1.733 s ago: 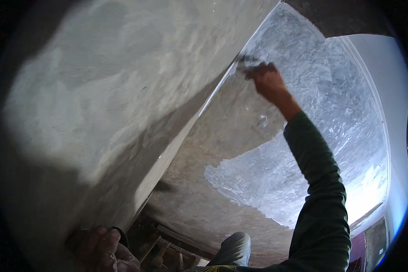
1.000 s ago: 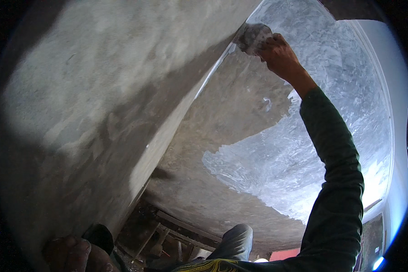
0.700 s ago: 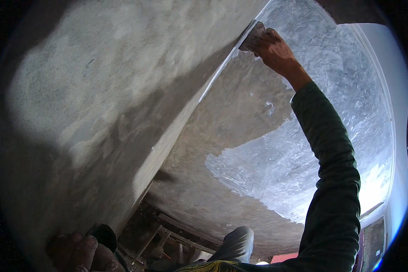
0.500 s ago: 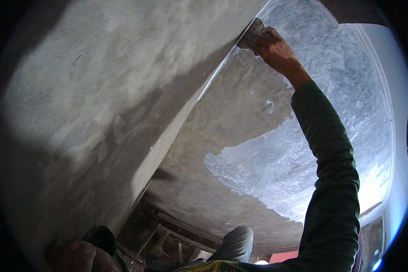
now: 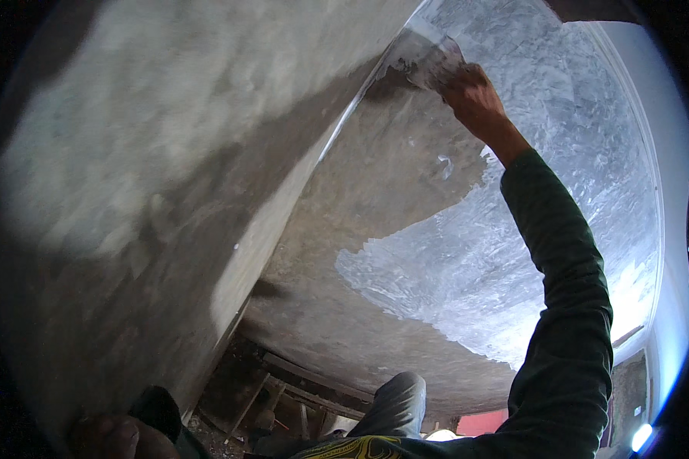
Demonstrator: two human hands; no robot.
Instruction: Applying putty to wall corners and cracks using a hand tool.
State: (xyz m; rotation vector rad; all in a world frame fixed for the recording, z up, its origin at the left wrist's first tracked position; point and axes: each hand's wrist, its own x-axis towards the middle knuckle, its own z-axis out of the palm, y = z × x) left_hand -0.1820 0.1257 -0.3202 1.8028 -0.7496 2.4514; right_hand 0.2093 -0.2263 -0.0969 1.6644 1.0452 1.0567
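My right hand (image 5: pixel 473 96) is stretched up and grips a flat putty scraper (image 5: pixel 430 57), blurred by motion. Its blade lies against the wall with wet white putty, close to the corner where two walls meet. Pale putty (image 5: pixel 436 264) covers the upper and right parts of this wall. Around the middle and below, a bare grey-brown patch (image 5: pixel 367 176) shows. At the lower left, in shadow, my left hand (image 5: pixel 119 437) has its fingers curled in. What it may hold is hidden. A dark rounded shape (image 5: pixel 157 407) sits beside it.
A rough plastered wall (image 5: pixel 153 138) rises close on my left, partly shaded. Below lie wooden boards (image 5: pixel 314 379) and rubble on the floor, near my knee (image 5: pixel 402 394). A pale frame strip (image 5: pixel 651 153) borders the right side, with a bright light (image 5: pixel 641 437) low down.
My right hand has drawn the scraper away from the corner, a little right and down. Putty now shows smeared beside the corner line. The left hand has sunk slightly lower.
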